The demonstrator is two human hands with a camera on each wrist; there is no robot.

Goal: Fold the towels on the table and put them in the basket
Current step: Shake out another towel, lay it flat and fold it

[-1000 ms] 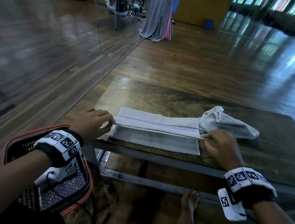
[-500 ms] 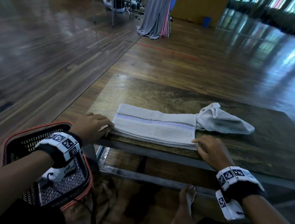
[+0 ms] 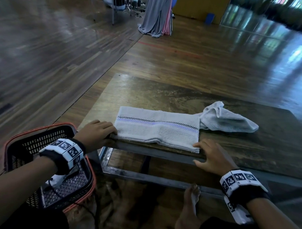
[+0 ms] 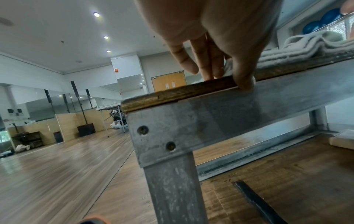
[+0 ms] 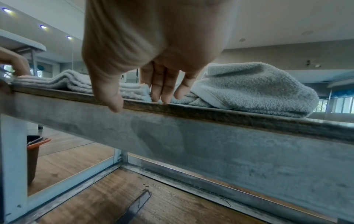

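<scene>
Head view: the folded towel [image 3: 157, 130] lies flat at the desk [image 3: 165, 96] near edge, between both hands. The left hand [image 3: 97, 131] rests with fingers relaxed at its left end; the right hand [image 3: 212, 156], fingers spread, touches its right corner. A crumpled towel [image 3: 228, 120] lies beyond. The basket [image 3: 46, 163] stands left, below.

Left wrist view: fingers [image 4: 207, 60] extend onto the desk edge beside the towel layers.

Right wrist view: fingertips [image 5: 161, 91] rest just beside the folded towel.

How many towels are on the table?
2. A folded striped towel lies at the table's near edge between both hands; a crumpled towel sits right of it. The basket shows none, though an arm hides part.
</scene>
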